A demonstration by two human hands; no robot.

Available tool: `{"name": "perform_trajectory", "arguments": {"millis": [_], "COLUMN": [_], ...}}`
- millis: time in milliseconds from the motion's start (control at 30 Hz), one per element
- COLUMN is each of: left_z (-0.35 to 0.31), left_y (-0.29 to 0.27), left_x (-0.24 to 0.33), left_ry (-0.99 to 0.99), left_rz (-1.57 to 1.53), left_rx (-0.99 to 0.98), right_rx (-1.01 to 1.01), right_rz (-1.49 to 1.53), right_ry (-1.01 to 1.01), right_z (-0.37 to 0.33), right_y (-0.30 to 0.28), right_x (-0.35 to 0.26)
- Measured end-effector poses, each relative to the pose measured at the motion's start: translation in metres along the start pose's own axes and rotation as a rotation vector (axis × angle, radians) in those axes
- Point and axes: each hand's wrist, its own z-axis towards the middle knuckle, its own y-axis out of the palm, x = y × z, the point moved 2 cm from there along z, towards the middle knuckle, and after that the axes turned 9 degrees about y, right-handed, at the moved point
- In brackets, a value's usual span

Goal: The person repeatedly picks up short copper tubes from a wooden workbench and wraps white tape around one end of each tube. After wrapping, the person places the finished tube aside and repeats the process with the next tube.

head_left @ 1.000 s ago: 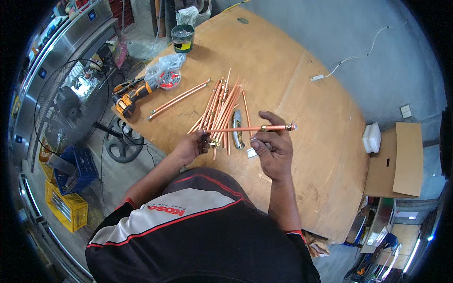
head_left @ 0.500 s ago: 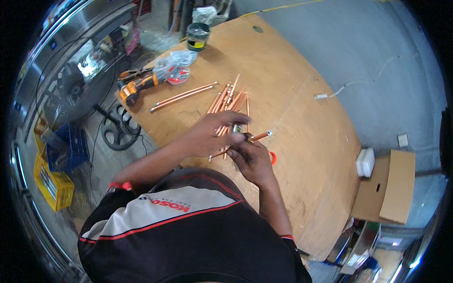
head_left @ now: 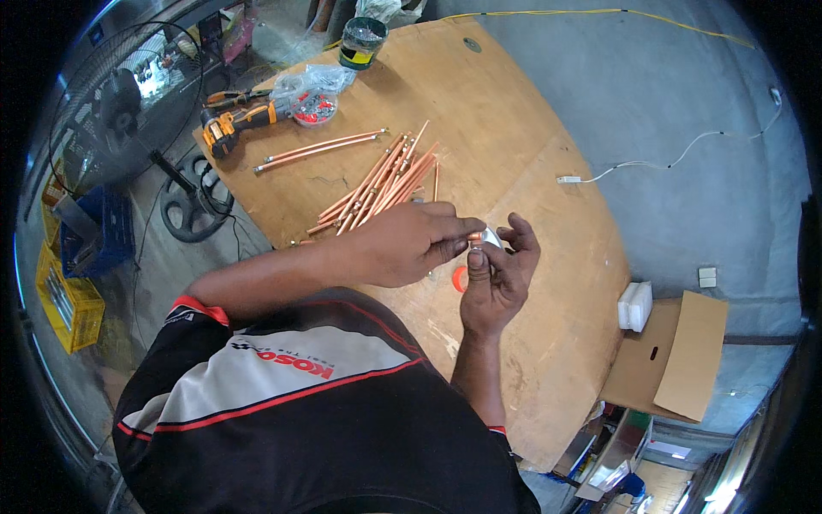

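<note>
In front of me my left hand (head_left: 419,243) and my right hand (head_left: 501,274) meet over the table. A short copper pipe end (head_left: 476,237) shows between their fingertips; the left fingers close round it, and the rest of the pipe is hidden. A white curved piece (head_left: 491,236) sits against that end, pinched by my right thumb and forefinger; whether it is tape I cannot tell. Below the hands lies an orange-red ring (head_left: 460,278). Beyond my left hand is a loose pile of copper pipes (head_left: 377,188), with two more copper pipes (head_left: 321,151) apart from it.
On the wooden table (head_left: 548,343) are an orange-black power tool (head_left: 244,122), a tub of small red and grey parts (head_left: 313,108) and a dark can (head_left: 361,43). A fan (head_left: 120,103) and crates (head_left: 73,300) stand left. An open cardboard box (head_left: 676,355) is at the right.
Both hands have moved right, off the pile of pipes, which shows more now. The white piece has come into sight at the right fingers. My view has shifted slightly.
</note>
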Motion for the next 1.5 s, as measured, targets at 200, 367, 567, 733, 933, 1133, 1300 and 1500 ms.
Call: {"name": "perform_trajectory", "arguments": {"millis": [200,367,567,733,933,1133,1300,1500], "left_z": [-0.003,-0.005,0.000,0.004,0.002,-0.007,-0.015,-0.013], "left_y": [0.016,0.029,0.022,0.024,0.027,0.031,0.030,0.029], "left_x": [-0.003,-0.014,-0.018,-0.022,-0.030,-0.048,-0.063,-0.076], "left_ry": [-0.057,-0.064,-0.036,0.005,0.015,-0.264,-0.413,-0.356], "left_rz": [-0.249,-0.294,-0.312,-0.177,-0.225,-0.693,-0.768,-0.943], "left_rx": [0.039,0.151,0.113,0.147,0.197,0.142,-0.008,-0.030], "right_rx": [0.057,0.018,0.029,0.087,0.014,-0.118,-0.212,-0.113], "right_rz": [0.000,0.070,0.147,0.169,0.179,0.176,-0.036,-0.058], "right_ry": [0.016,0.095,0.154,0.132,0.144,0.246,0.138,0.016], "right_z": [-0.011,-0.013,-0.012,-0.016,-0.014,-0.023,-0.035,-0.037], "right_y": [0.007,0.012,0.013,0.018,0.019,0.017,0.022,0.030], "right_x": [0.003,0.007,0.005,0.005,0.006,0.014,0.013,0.011]}}
